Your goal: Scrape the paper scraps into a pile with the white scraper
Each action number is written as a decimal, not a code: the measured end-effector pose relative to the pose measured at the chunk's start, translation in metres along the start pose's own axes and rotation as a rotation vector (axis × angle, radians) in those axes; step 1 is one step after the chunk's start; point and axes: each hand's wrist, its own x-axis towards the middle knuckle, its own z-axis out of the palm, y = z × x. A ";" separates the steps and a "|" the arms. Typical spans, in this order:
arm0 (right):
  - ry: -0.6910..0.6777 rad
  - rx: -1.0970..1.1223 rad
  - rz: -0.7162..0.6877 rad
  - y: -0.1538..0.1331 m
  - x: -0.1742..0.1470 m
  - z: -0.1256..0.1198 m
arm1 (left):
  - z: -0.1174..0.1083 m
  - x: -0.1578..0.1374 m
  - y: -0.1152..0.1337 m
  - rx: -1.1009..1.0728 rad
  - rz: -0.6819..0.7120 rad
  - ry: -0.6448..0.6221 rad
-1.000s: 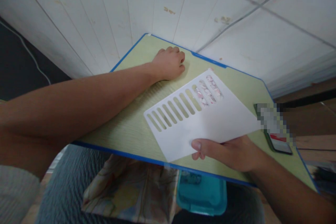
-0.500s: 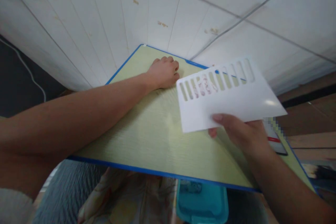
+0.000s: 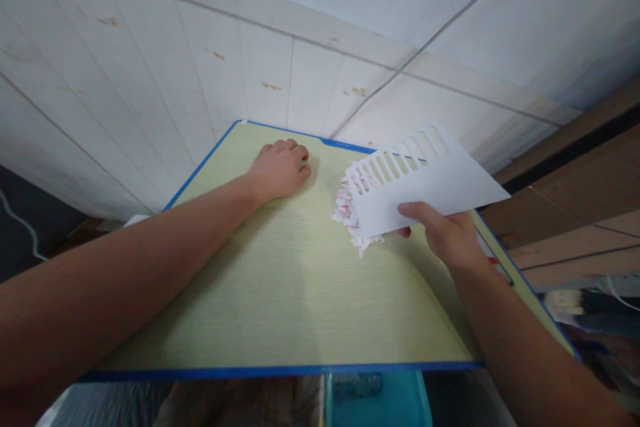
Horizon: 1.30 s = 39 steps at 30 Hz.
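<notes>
My right hand grips the lower edge of a white sheet of paper or card, thumb on top and fingers beneath. A row of long rounded slots is cut along the sheet's far edge. Under and beside its left end lies a pile of white and pinkish paper scraps, partly hidden by the sheet. On the table's far left part rests my left hand, back up, with its fingers curled in. Whatever may be inside those fingers is hidden. A gap separates this hand from the scraps.
The pale green table has a blue edge and stands against a white panelled wall. Below the front edge is a turquoise bin. A flat object with a red mark lies at the right, partly behind my right arm.
My view has shifted, so the table sits lower in it. The sheet has come down leftward in my right hand, and the scraps now show beside it. My left hand stays on the table.
</notes>
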 end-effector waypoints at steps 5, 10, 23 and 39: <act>-0.047 -0.049 0.000 -0.005 -0.005 0.008 | 0.001 0.001 -0.002 -0.011 0.003 0.002; -0.158 -0.024 0.026 -0.004 -0.007 0.014 | 0.000 0.001 -0.001 -0.015 0.002 0.004; -0.181 0.021 0.059 -0.009 -0.010 0.016 | 0.002 0.002 -0.003 -0.026 0.004 0.007; -0.235 0.055 0.076 -0.015 -0.018 0.027 | 0.001 0.002 0.000 -0.033 -0.024 -0.006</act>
